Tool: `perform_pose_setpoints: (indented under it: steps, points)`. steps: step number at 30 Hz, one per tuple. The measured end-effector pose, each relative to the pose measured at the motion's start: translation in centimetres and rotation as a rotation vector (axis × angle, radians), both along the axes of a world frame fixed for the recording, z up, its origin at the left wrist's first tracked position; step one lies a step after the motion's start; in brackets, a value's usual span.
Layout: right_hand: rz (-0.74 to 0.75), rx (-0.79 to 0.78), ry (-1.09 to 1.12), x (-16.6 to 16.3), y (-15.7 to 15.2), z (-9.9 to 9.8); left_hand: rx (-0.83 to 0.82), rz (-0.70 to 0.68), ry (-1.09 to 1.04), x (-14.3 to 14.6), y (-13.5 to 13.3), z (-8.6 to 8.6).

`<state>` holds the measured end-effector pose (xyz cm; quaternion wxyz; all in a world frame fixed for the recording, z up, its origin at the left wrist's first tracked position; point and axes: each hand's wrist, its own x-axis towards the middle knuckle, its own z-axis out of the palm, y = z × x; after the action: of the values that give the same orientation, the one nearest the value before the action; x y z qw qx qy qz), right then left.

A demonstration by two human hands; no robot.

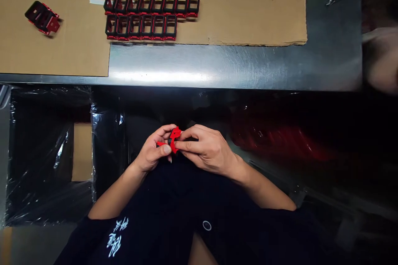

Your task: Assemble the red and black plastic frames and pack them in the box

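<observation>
My left hand (152,151) and my right hand (208,151) meet above my lap, and both fingers and thumbs pinch a small red plastic part (174,138). A dark piece seems to sit inside it, mostly hidden by my fingers. Far ahead on a cardboard sheet (77,49), two rows of black-and-red rectangular frames (152,14) stand side by side. One similar black-and-red piece (42,17) lies tilted at the left, well beyond both hands.
The cardboard lies on a steel table (186,68), whose front edge runs across the view above my hands. A bin lined with clear plastic (46,153) stands at lower left. A blurred red mass (276,136) lies to the right. A blurred person's arm (381,62) shows at the right edge.
</observation>
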<state>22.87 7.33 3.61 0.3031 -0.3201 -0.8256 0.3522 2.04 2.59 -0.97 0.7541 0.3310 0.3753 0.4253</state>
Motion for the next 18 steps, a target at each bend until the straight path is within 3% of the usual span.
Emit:
perform_pose_setpoints:
  steps: [3, 7, 10, 14, 16, 18]
  points:
    - [0.028, 0.083, -0.024, 0.0, 0.0, -0.1, 0.19, 0.011, 0.091, -0.1, 0.2, -0.1]
    - [-0.007, -0.004, 0.045, 0.2, 0.0, 0.2, 0.34, 0.073, 0.242, -0.1, 0.0, -0.1]
    - [-0.147, -0.273, 0.158, 0.5, 0.1, 0.6, 0.456, 0.141, 0.315, 0.0, -0.4, 0.0]
    - [-0.223, -0.855, 0.213, 0.4, 0.1, 0.8, 0.655, 0.211, 0.452, 0.4, -0.8, -0.1]
    - [-0.195, -0.998, 0.22, 0.1, 0.1, 0.8, 0.731, 0.232, 0.499, 0.6, -1.0, -0.4]
    - [-0.196, -1.017, 0.219, -0.4, 0.0, 0.9, 0.789, 0.249, 0.542, 0.7, -1.1, -0.9]
